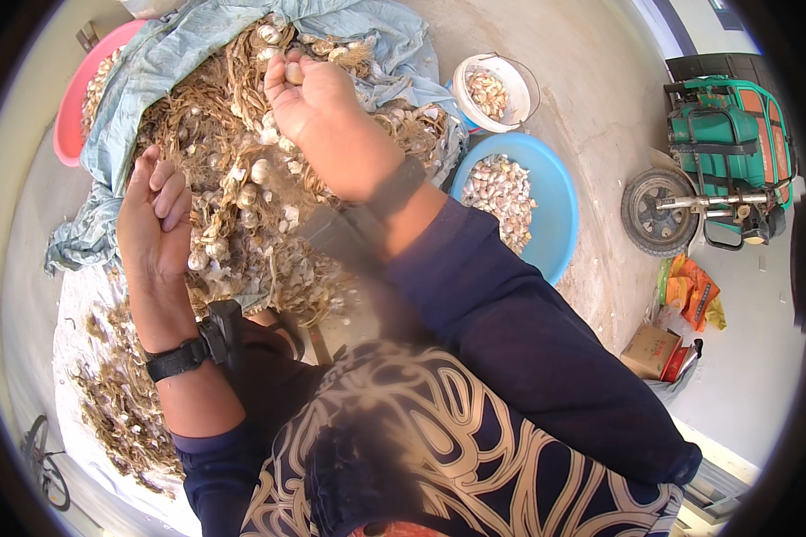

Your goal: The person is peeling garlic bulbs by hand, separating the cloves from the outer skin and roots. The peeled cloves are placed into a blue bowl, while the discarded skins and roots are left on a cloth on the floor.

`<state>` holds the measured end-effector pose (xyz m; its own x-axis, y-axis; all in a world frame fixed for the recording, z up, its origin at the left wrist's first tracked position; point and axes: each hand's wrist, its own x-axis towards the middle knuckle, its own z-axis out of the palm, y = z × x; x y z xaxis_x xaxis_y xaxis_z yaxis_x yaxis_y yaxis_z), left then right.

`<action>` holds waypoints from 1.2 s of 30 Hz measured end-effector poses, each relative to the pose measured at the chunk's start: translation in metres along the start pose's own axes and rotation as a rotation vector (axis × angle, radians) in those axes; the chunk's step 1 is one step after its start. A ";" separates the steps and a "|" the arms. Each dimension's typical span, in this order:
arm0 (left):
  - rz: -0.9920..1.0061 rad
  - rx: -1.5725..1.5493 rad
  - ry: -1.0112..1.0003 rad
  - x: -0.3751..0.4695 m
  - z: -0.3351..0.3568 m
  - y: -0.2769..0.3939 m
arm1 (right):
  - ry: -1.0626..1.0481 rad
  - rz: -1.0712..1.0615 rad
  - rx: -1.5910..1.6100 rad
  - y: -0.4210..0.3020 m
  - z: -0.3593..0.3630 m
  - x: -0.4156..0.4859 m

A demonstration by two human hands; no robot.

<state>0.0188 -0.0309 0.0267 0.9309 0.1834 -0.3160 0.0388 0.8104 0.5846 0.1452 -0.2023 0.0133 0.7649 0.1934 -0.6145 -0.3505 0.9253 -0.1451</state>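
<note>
My right hand is raised over the far part of a heap of dried garlic plants, its fingers closed around a small pale garlic piece. To the left, my left hand hovers palm up at the heap's edge with its fingers curled; whether anything lies inside them cannot be made out. Whole garlic bulbs with dry stalks lie between the hands. Beneath and around the heap spreads a light blue cloth. Separated garlic cloves fill part of a blue basin at the right.
Beyond the basin stands a white bucket with cloves. A pink basin sits at the far left. Husks and stalks cover a white sheet at the near left. A green three-wheeled vehicle and a cardboard box are at the right.
</note>
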 end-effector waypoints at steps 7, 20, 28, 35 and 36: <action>-0.001 -0.096 -0.002 0.014 -0.014 -0.007 | 0.077 -0.176 0.250 -0.139 -0.082 -0.002; 0.041 -0.067 0.124 0.012 0.021 -0.022 | -0.300 -0.007 -0.268 -0.126 -0.095 -0.058; 0.089 0.087 0.113 0.007 0.018 -0.015 | -0.695 -0.461 -1.700 0.041 -0.018 -0.066; 0.173 0.145 0.115 0.007 -0.002 -0.003 | -0.847 -0.881 -1.713 0.073 -0.020 -0.053; 0.186 0.182 0.112 0.007 -0.002 -0.003 | -0.885 -0.906 -1.705 0.074 -0.020 -0.051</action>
<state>0.0245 -0.0310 0.0216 0.8827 0.3879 -0.2651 -0.0550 0.6457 0.7616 0.0699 -0.1503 0.0186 0.7726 0.5106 0.3772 0.5361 -0.2065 -0.8185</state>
